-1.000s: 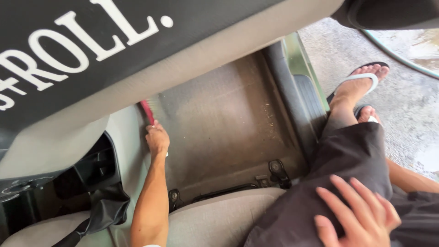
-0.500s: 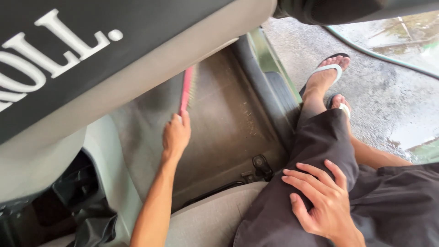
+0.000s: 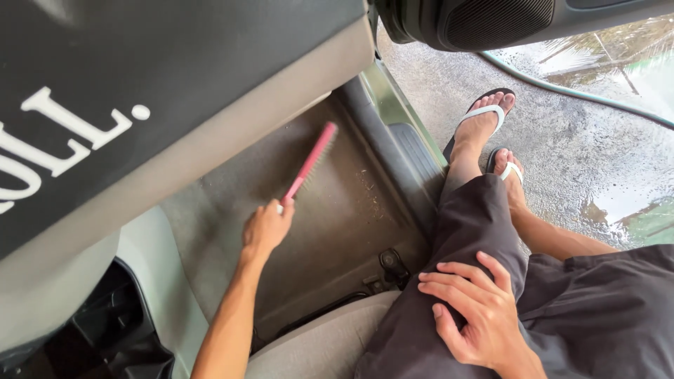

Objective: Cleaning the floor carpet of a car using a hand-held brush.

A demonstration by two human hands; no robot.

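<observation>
My left hand (image 3: 265, 228) grips the handle of a pink brush (image 3: 311, 160), whose bristled head lies on the brown car floor mat (image 3: 330, 217) under the back of the front seat (image 3: 175, 98). My right hand (image 3: 477, 309) rests flat, fingers spread, on my knee in dark trousers (image 3: 484, 224). Bits of dirt lie on the mat near the door sill.
A grey seat cushion (image 3: 316, 344) is at the bottom. The door sill (image 3: 407, 140) borders wet concrete (image 3: 562, 140), where my feet stand in white-strapped sandals (image 3: 484, 116). A hose (image 3: 562, 84) crosses the ground. A seat rail bracket (image 3: 390, 265) sits by the mat's near edge.
My left hand has swept the brush rightward across the mat, away from the centre console toward the door. My right hand has shifted left along my knee, still resting flat.
</observation>
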